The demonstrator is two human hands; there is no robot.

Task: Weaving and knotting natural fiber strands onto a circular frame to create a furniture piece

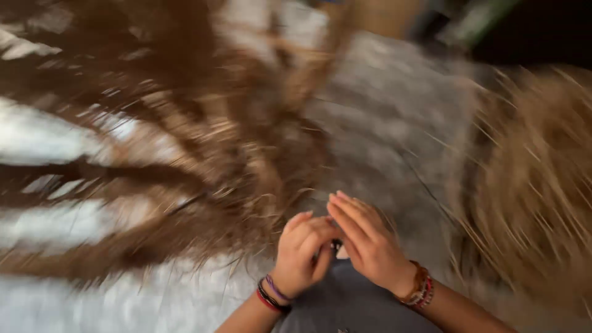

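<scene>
Left hand: your left hand (302, 256) is curling its fingers inward at the near edge of the grey ground (388, 129), pressing against your right hand; whether anything sits inside the curl, I cannot tell through the blur.
Right hand: your right hand (367, 243) is lying with fingers stretched out flat and together, overlapping the left hand's knuckles, grasping nothing that I can see.
Small dark thing: a small dark thing (337, 246) is showing just between your two hands; its kind is too blurred to tell.
Wrists: you are wearing red, black and purple bands (272, 295) on the left wrist and brown beaded bracelets (419, 287) on the right.
Dry fibre: long brown dry strands (185, 154) are spreading over the ground left of your hands, touching the left hand's fingers; a paler straw-coloured heap (536, 185) is lying right of your hands, apart from them.
Surface: the grey ground is looking rough and mottled beyond your hands.
Packages and signs: nothing readable is showing through the motion blur.
</scene>
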